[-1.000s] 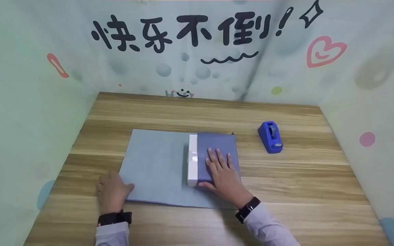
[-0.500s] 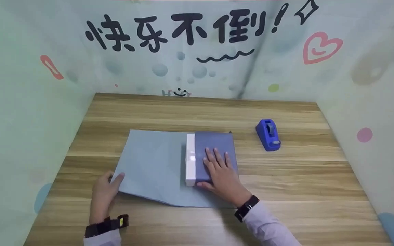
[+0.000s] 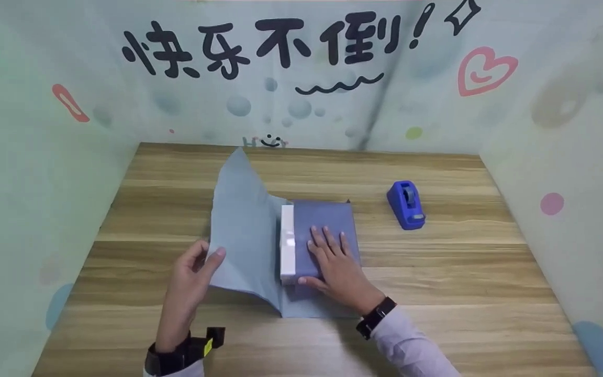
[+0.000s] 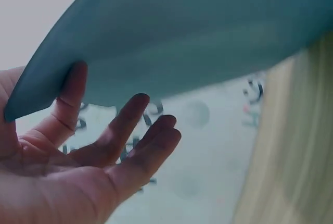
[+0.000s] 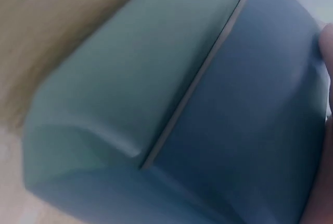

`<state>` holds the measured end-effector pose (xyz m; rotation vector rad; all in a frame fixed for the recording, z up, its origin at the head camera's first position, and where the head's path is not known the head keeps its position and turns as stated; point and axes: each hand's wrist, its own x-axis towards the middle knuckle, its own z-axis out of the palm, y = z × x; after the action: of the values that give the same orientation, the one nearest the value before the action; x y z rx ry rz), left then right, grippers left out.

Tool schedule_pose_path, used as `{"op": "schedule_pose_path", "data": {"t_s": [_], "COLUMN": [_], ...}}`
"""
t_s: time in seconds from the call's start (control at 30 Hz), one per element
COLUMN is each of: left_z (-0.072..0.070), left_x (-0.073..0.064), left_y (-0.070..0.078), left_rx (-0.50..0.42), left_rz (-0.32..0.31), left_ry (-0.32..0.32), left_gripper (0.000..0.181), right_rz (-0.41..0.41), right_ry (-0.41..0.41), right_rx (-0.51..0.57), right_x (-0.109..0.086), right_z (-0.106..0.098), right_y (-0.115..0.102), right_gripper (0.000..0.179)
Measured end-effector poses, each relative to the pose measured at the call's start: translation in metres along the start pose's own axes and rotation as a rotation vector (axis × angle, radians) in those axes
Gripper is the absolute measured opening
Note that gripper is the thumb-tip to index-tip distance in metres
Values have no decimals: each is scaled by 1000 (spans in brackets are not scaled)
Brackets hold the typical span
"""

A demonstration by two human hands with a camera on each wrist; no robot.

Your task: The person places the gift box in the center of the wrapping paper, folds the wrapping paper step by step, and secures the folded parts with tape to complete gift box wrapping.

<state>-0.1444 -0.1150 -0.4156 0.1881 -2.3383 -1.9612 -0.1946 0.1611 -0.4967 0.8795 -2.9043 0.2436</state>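
In the head view a white box [image 3: 287, 246] lies on a sheet of blue-grey wrapping paper [image 3: 244, 225]. A darker blue flap [image 3: 322, 214] of paper covers the box top, leaving a white strip at its left bare. My right hand [image 3: 335, 267] rests on this flap with its fingers spread. At the left edge of the paper, my left hand [image 3: 194, 272] pinches the sheet between thumb and index finger; the left side stands lifted and bent. The left wrist view has the paper [image 4: 182, 36] at index finger and thumb, the other fingers [image 4: 125, 125] apart from it.
A blue tape dispenser [image 3: 406, 205] stands on the wooden table [image 3: 448, 293], right of the box. Printed cloth [image 3: 301, 68] encloses the table at the back and both sides.
My left hand took hold of the paper's left edge, then raised it and brought it rightward toward the box. My right hand has stayed on the flap.
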Motion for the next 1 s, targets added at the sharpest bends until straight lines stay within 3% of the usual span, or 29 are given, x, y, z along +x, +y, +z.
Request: {"op": "schedule_pose_path", "data": {"t_s": [0.1,0.2,0.4,0.5,0.57,0.67,0.73,0.8,0.9,1.0], "left_z": [15,33,72,87,90,87,84,84,91,104], "left_x": [2,7,13,19,26,41,51,57,57,54], "left_y": [4,9,17,16,11,-8,-27,-49,-76,-89], "left_rx": [-51,-116,-210,-222,-245,-261,-253,-218,-177,-175], "left_rz": [142,222,197,176,141,78,8,-65,-162,-204], "left_ry": [-89,-186,-330,-433,-492,-438,-337,-255,-269,-314], "left_gripper": [19,14,13,17,24,37,44,49,58,64], "right_rz": [1,11,-8,-72,-157,-268,-319,-320,-282,-248], "right_ry": [8,5,31,110,187,317,362,368,312,255], "right_rx": [17,19,9,-25,-46,43,104,140,79,25], "right_x": [2,3,4,3,1,-1,-3,-4,-7,-7], "right_z": [-1,-2,1,3,5,5,3,1,-1,-4], "right_y": [0,0,1,4,7,10,10,8,6,3], "right_gripper": [68,62,68,66,60,50,44,44,40,39]}}
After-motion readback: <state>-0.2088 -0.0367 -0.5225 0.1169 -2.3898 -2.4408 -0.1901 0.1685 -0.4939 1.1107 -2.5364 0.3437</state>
